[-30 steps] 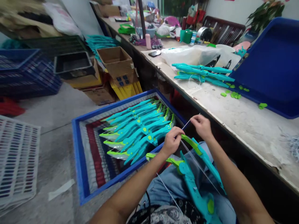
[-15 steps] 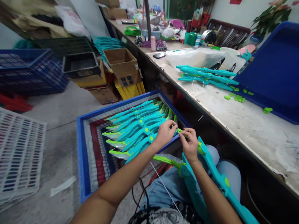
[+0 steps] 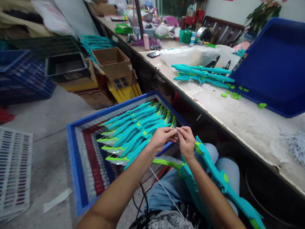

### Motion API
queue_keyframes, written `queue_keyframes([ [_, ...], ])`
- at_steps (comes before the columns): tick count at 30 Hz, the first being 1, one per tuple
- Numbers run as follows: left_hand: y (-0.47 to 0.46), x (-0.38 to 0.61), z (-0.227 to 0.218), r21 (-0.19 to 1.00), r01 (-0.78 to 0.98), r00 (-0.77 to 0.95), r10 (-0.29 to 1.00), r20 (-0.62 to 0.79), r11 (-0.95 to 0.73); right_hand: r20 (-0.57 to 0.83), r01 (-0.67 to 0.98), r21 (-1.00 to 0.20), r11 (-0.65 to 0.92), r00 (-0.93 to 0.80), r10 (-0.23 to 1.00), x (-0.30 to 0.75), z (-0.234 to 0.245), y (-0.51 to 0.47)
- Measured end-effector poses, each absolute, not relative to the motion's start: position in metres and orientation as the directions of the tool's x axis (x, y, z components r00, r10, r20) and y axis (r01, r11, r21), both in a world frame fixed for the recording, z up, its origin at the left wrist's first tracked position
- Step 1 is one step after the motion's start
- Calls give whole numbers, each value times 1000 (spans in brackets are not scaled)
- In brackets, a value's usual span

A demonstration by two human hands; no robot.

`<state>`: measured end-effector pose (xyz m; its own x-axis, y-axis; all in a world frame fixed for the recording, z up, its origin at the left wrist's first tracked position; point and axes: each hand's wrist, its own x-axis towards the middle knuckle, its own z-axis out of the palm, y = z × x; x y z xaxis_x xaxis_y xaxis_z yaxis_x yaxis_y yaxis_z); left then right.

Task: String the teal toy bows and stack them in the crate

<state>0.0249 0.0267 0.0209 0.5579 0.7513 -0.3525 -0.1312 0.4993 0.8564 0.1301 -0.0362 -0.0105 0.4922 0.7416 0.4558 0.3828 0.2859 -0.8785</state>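
My left hand [image 3: 162, 137] and my right hand [image 3: 186, 142] meet above my lap with fingertips pinched. Between them is a small loop of white string [image 3: 176, 130]; the bow tip there is hidden by my fingers. Across my thighs lies a turquoise toy bow [image 3: 222, 178] with light green parts, and a green limb [image 3: 166, 162] reaches out to the left beneath my forearm. A taut white string [image 3: 164, 187] runs down toward my waist. Beside my left hand, several strung turquoise bows [image 3: 135, 127] with green tips are stacked in a blue crate [image 3: 75, 171].
On the workbench [image 3: 240, 127] to the right lie more turquoise bow parts [image 3: 202, 74], scattered green pieces [image 3: 235, 95] and a bundle of white strings [image 3: 295, 143]. A large blue bin [image 3: 269, 70] leans there. Cardboard boxes [image 3: 111, 63] and a white basket [image 3: 15, 171] stand left.
My hands have come closer together, fingertips nearly touching around the string loop. The green tip seen between them before is now covered. The whole view has shifted slightly to the right.
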Motion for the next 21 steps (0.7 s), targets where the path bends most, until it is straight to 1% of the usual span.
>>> queue_keyframes([
  [3,23,30,21,840,-195,490,792,-364,507,430,383,-884,270,435,791,131,-11,-37],
  [6,21,36,22,817,-256,424,820,-385,516,438,406,-874,266,423,793,134,-10,-36],
  [8,21,38,23,778,-304,436,806,-400,550,487,459,-839,294,388,783,139,-7,-34],
  [11,25,36,26,720,-334,502,762,-409,608,548,522,-784,336,327,770,147,-1,-33],
  [14,27,33,28,768,-266,559,742,-370,583,587,603,-722,339,275,762,152,4,-35],
  [18,26,32,27,854,-149,591,738,-327,498,619,752,-604,262,237,748,151,4,-39],
  [21,26,31,26,900,-87,591,749,-298,427,605,774,-594,218,252,755,149,3,-42],
])
